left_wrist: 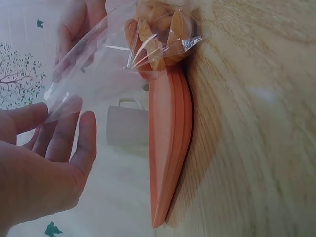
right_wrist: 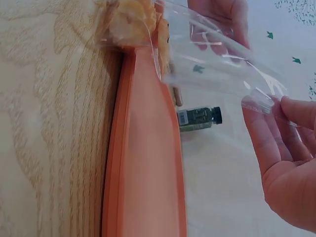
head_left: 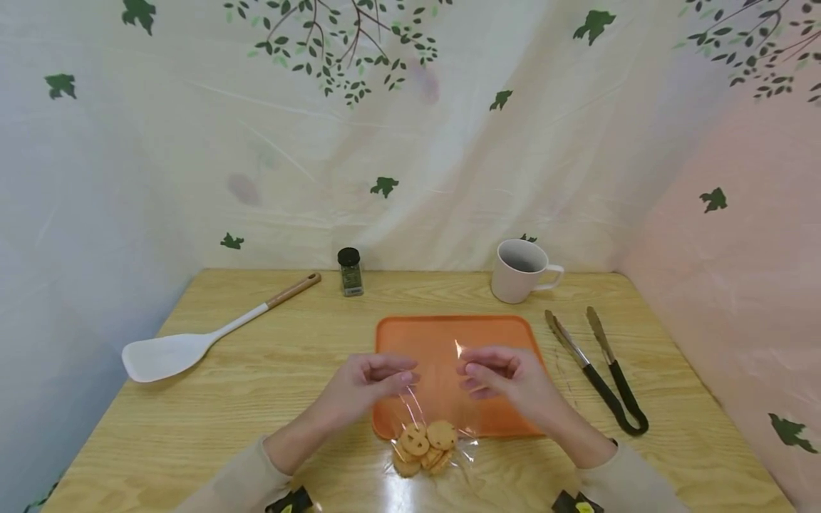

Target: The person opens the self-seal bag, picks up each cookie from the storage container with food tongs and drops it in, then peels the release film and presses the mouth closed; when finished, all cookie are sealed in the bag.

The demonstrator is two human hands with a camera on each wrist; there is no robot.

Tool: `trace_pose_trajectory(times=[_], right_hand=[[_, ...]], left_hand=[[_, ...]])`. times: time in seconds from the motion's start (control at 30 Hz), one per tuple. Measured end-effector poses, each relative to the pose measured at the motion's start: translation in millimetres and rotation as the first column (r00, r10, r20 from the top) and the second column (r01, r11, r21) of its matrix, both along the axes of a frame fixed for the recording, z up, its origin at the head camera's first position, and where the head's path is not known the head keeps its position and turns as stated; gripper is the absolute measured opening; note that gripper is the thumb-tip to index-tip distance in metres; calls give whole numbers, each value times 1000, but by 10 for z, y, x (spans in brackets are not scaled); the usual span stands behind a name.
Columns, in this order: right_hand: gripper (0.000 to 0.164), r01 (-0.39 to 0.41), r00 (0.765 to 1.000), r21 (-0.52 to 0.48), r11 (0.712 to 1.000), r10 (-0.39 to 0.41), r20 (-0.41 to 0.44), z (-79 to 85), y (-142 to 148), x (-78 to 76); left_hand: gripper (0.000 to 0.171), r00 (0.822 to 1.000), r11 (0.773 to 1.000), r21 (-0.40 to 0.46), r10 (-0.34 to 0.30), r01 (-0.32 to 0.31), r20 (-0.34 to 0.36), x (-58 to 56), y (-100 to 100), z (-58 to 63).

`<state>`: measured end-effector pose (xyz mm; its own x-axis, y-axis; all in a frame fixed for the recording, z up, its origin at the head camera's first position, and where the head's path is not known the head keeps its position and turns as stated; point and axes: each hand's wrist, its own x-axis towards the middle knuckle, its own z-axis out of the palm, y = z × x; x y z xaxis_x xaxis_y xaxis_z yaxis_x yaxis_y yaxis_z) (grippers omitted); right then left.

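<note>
A clear plastic bag (right_wrist: pixel 217 61) hangs between my two hands with its top spread wide. Several round cookies (head_left: pixel 426 445) lie bunched in its bottom, at the front edge of the orange tray (head_left: pixel 449 331). My left hand (head_left: pixel 368 385) pinches one top corner of the bag between thumb and fingertips. On the opposite corner, my right hand (head_left: pixel 509 377) pinches the film the same way, as the right wrist view shows. The film is so transparent that its upper edge is hard to trace in the head view.
A white spatula (head_left: pixel 169 356) with a wooden handle lies at the left. Toward the back stand a spice jar (head_left: pixel 350 273) with a black lid and a white mug (head_left: pixel 516 278). Black-handled tongs (head_left: pixel 609 385) rest spread to the right of the tray.
</note>
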<state>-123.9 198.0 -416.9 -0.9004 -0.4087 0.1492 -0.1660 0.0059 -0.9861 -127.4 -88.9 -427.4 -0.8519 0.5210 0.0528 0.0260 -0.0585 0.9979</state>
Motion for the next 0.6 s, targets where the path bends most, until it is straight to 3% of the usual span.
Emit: trace_pose_trajectory(times=[0.13,0.3,0.4,0.6], right_hand=[[22,-40,993,-18,999,38,-108,-32,60,-17],[19,-123,966,-48,991,109,-233,-50,99,-44],[22,-166,956,-66,984,144,-257,-45,99,-49],[15,-173,962,-75,982,152,-229,-45,99,-44]], left_hand=[[33,999,999,19,-39,39,-28,-14,-74,-15],[36,996,996,9,-87,88,-31,-19,-152,-36],[37,995,996,-10,-94,93,-37,-20,-190,-41],[37,995,997,-14,-80,80,-53,-31,-310,-60]])
